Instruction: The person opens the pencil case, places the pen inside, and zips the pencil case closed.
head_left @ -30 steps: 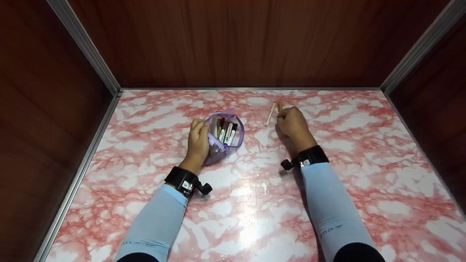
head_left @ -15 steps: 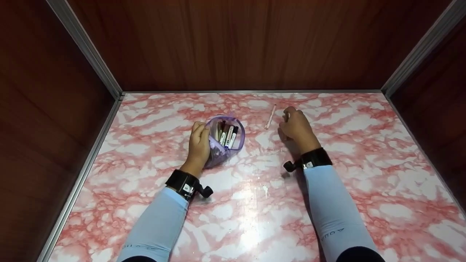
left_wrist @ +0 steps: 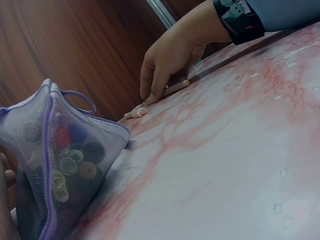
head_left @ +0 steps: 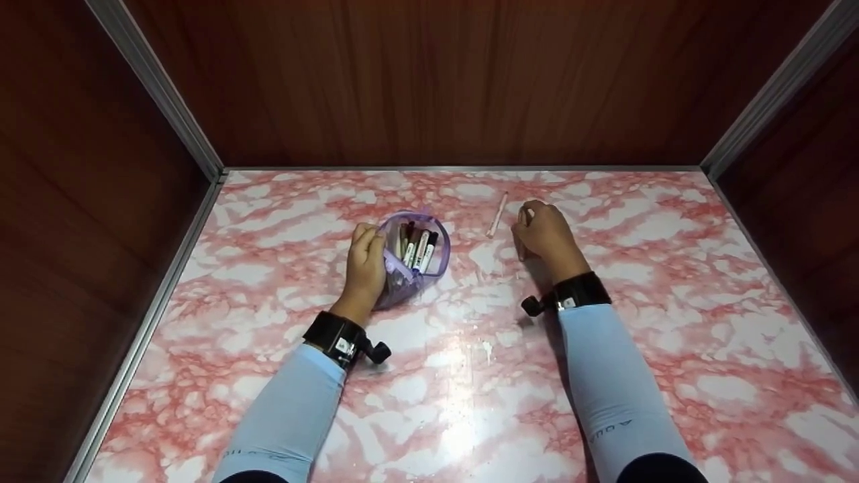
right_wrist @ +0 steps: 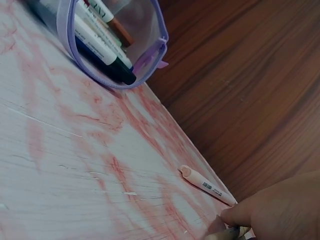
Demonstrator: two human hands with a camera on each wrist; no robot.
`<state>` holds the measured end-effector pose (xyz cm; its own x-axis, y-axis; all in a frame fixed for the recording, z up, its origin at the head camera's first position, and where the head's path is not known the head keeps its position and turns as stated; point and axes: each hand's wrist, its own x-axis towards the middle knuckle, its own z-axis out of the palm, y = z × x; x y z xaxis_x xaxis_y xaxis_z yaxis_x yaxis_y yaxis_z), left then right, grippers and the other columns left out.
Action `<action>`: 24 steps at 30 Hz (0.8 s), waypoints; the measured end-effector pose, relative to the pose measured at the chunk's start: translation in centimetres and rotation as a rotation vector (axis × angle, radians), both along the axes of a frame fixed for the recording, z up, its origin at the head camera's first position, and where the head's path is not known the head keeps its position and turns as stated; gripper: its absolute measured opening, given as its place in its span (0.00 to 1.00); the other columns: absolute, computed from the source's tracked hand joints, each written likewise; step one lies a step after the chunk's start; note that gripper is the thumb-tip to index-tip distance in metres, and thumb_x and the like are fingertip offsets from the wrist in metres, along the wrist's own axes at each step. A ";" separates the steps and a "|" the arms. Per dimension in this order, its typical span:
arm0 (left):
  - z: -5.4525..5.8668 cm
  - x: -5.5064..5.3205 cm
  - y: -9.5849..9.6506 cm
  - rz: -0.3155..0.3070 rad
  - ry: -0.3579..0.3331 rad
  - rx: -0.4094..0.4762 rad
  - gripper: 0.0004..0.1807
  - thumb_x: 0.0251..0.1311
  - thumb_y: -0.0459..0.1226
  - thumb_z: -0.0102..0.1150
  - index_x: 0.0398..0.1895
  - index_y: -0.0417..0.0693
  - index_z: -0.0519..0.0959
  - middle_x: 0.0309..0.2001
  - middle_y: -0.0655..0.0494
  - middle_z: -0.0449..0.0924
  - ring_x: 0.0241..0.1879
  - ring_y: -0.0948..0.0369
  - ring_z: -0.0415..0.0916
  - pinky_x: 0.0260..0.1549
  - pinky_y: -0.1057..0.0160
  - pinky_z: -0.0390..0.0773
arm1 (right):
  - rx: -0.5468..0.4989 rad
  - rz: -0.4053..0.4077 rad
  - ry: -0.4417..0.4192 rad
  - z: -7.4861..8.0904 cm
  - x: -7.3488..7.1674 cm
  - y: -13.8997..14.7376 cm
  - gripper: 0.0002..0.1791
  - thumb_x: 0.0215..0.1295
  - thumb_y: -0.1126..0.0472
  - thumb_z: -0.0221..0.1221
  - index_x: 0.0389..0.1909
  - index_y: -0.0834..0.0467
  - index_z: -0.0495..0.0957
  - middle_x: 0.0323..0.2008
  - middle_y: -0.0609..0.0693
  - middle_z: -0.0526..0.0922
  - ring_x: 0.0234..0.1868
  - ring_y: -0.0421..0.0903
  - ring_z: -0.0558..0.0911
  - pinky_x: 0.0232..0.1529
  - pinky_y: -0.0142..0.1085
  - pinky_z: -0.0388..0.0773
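Note:
My left hand [head_left: 366, 265] grips the side of a purple mesh pencil case [head_left: 402, 288], its zipped mouth gaping. Several markers [head_left: 421, 249] stand inside, with white barrels and dark or brown caps; the mesh shows their round ends in the left wrist view. At the right, my right hand [head_left: 545, 231] is low over the table, fingers curled down, pinching a slim tan pen [left_wrist: 176, 88]. Part of that pen is hidden by the fingers. Just left of this hand a pale pink pen [head_left: 497, 216] lies on the table; its printed barrel [right_wrist: 207, 186] shows in the right wrist view.
The red-and-white marbled tabletop [head_left: 456, 376] is walled by dark wood panels [head_left: 463, 80] at the back and both sides. A grey metal strip [head_left: 470, 168] runs along the back edge.
My right hand has drawn slightly nearer and right. The tan pen, which stuck out ahead of its fingers, now shows below them. My left hand and the pencil case stay nearly still.

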<state>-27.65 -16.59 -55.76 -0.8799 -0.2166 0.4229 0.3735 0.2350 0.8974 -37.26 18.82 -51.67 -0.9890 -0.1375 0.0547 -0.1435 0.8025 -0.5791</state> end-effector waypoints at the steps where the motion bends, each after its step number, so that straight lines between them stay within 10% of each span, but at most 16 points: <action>1: 0.0 0.0 0.0 0.001 0.001 0.001 0.16 0.82 0.31 0.48 0.34 0.33 0.81 0.47 0.50 0.72 0.48 0.61 0.69 0.52 0.67 0.72 | 0.004 0.000 0.021 -0.4 -0.4 0.1 0.27 0.77 0.57 0.64 0.71 0.66 0.78 0.65 0.73 0.85 0.69 0.70 0.83 0.74 0.59 0.79; 15: 0.1 0.0 0.0 -0.009 0.003 0.019 0.17 0.83 0.30 0.48 0.42 0.25 0.83 0.48 0.46 0.73 0.50 0.60 0.70 0.54 0.66 0.71 | 0.034 0.020 -0.097 0.9 0.4 -0.5 0.39 0.81 0.61 0.54 0.88 0.66 0.60 0.76 0.72 0.78 0.72 0.67 0.81 0.82 0.58 0.72; 21: 0.0 0.0 0.0 -0.006 -0.005 0.028 0.17 0.83 0.31 0.49 0.42 0.25 0.84 0.48 0.48 0.72 0.49 0.61 0.69 0.54 0.67 0.72 | -0.029 -0.003 -0.149 1.0 0.5 -0.5 0.38 0.84 0.59 0.53 0.90 0.64 0.59 0.47 0.73 0.89 0.40 0.61 0.91 0.77 0.55 0.77; 24: 0.0 0.1 0.0 -0.004 -0.011 0.028 0.17 0.83 0.31 0.49 0.43 0.26 0.84 0.48 0.49 0.72 0.49 0.61 0.69 0.54 0.67 0.72 | -0.053 -0.032 -0.175 0.9 0.4 -0.5 0.37 0.85 0.57 0.53 0.90 0.61 0.59 0.52 0.72 0.90 0.39 0.63 0.92 0.74 0.55 0.79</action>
